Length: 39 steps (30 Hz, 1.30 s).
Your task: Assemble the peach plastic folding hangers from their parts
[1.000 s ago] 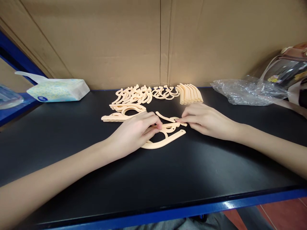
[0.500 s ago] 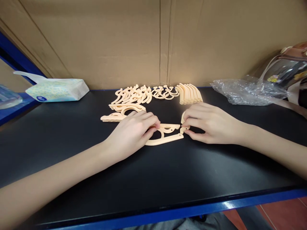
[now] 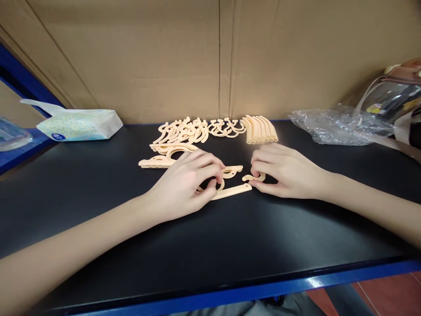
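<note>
Peach-coloured plastic parts of folding hangers lie on the black tabletop. My left hand (image 3: pixel 194 182) curls over the near group, fingertips on an upper hanger arm (image 3: pixel 236 168); its palm side is hidden. Below it, a longer hanger arm (image 3: pixel 234 191) with a hole at its right end lies flat, and a curved part shows beside the thumb. My right hand (image 3: pixel 279 171) pinches a small curved hook (image 3: pixel 258 177) just above the right end of that arm. Beyond my left hand are stacked hanger arms (image 3: pixel 156 163), partly covered by it.
At the back stand a heap of hooked parts (image 3: pixel 184 131), several curved hooks (image 3: pixel 227 127) and a row of hanger arms (image 3: pixel 261 129). A tissue pack (image 3: pixel 80 125) lies left. Crumpled clear plastic (image 3: pixel 342 127) and a transparent bag (image 3: pixel 394 98) lie right. A cardboard wall (image 3: pixel 148 57) rises behind.
My left fingers have spread a little from their pinch, and the upper hanger arm has shifted slightly left. The hook in my right hand has turned and shows more fully.
</note>
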Tool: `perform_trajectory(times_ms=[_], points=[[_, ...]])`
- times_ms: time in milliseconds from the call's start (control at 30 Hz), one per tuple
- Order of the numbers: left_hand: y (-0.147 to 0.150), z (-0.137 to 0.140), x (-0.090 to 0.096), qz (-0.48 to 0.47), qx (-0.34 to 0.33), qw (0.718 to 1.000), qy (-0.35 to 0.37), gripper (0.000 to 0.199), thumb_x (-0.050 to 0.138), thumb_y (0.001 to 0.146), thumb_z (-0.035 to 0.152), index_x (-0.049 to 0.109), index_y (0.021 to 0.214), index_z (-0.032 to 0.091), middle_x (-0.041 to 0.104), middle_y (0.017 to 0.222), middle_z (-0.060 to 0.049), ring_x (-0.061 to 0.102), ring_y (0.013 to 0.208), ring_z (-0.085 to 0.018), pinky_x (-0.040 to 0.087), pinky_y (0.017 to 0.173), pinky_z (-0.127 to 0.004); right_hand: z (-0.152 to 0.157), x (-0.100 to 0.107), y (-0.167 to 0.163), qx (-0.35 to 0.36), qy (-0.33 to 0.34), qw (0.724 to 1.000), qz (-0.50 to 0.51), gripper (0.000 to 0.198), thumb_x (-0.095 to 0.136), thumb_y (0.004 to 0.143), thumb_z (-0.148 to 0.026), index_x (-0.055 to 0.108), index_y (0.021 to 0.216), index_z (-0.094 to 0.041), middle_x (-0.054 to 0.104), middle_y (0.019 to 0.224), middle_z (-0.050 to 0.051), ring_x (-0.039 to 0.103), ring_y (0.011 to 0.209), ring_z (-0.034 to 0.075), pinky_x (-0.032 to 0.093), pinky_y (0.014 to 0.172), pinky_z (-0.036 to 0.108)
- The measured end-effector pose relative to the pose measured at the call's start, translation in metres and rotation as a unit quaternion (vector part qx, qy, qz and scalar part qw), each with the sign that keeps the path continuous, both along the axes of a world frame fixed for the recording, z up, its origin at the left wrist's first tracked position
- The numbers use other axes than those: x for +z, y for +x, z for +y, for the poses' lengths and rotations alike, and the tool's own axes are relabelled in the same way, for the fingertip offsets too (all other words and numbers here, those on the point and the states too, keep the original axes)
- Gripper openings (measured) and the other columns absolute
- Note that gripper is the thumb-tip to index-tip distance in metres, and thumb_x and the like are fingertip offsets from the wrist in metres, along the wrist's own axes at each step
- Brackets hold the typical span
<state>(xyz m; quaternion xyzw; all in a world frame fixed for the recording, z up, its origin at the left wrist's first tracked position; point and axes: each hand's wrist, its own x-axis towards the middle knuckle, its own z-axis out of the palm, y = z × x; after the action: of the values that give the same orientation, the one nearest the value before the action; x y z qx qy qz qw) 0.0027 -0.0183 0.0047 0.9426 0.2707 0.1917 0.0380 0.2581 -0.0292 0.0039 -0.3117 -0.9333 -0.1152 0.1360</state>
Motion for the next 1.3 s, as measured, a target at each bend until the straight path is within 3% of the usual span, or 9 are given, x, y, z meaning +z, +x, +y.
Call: perform_trajectory(times_ms=[267,600,833,967,1167,1300], points=[[0.000,0.001,0.000,0.016,0.018,1.000,-0.020,0.024,0.040,0.092,0.023,0.064,0.090,0.021,0.064,0.112,-0.003,0.055,0.101,-0.020,0.039,0.089,-0.036,0.001,-0.003,0.000,-0.012,-0.051,0.997,0.048,0.025,0.049,0.092,-0.034,0.053,0.073,-0.018,0.056,0.078,0.004,0.046,0.073,0.016,0.038,0.072,0.031],[0.000,0.001,-0.001,0.046,0.036,0.998,-0.008,0.027,0.047,0.092,0.044,0.058,0.097,0.021,0.060,0.115,-0.005,0.056,0.101,-0.022,0.039,0.088,-0.036,0.002,-0.006,0.000,-0.032,-0.038,0.998,0.039,0.025,0.049,0.092,-0.034,0.052,0.073,-0.019,0.054,0.074,0.001,0.046,0.069,0.014,0.038,0.066,0.029],[-0.001,0.000,0.000,0.055,0.053,0.997,0.000,0.033,0.046,0.092,0.049,0.054,0.103,0.019,0.059,0.118,-0.007,0.055,0.104,-0.025,0.040,0.089,-0.039,0.003,-0.007,0.000,-0.030,0.043,0.999,0.006,0.026,0.043,0.096,-0.031,0.058,0.081,-0.015,0.060,0.080,0.005,0.053,0.072,0.016,0.042,0.067,0.030],[0.000,-0.001,0.000,0.036,-0.003,0.999,-0.012,0.030,0.052,0.089,0.048,0.052,0.099,0.019,0.056,0.123,-0.009,0.049,0.115,-0.025,0.037,0.096,-0.040,0.005,-0.008,-0.001,-0.035,0.093,0.995,-0.007,0.027,0.036,0.099,-0.025,0.056,0.084,-0.015,0.060,0.077,0.006,0.054,0.070,0.017,0.043,0.067,0.030],[0.003,-0.001,-0.003,0.044,-0.079,0.993,-0.073,0.009,0.047,0.094,0.028,0.048,0.089,0.021,0.050,0.130,-0.009,0.033,0.133,-0.024,0.032,0.104,-0.039,-0.001,-0.006,-0.001,-0.093,0.008,0.992,0.082,0.026,0.026,0.101,-0.030,0.047,0.091,-0.019,0.059,0.067,-0.001,0.049,0.048,0.011,0.032,0.046,0.023],[0.003,-0.001,-0.003,0.017,-0.064,0.991,-0.114,0.012,0.039,0.098,0.026,0.042,0.087,0.020,0.053,0.119,-0.011,0.035,0.133,-0.022,0.034,0.104,-0.039,-0.005,-0.004,-0.003,-0.141,-0.050,0.984,0.091,0.024,0.030,0.099,-0.033,0.048,0.089,-0.020,0.059,0.066,-0.001,0.050,0.049,0.013,0.031,0.049,0.025]])
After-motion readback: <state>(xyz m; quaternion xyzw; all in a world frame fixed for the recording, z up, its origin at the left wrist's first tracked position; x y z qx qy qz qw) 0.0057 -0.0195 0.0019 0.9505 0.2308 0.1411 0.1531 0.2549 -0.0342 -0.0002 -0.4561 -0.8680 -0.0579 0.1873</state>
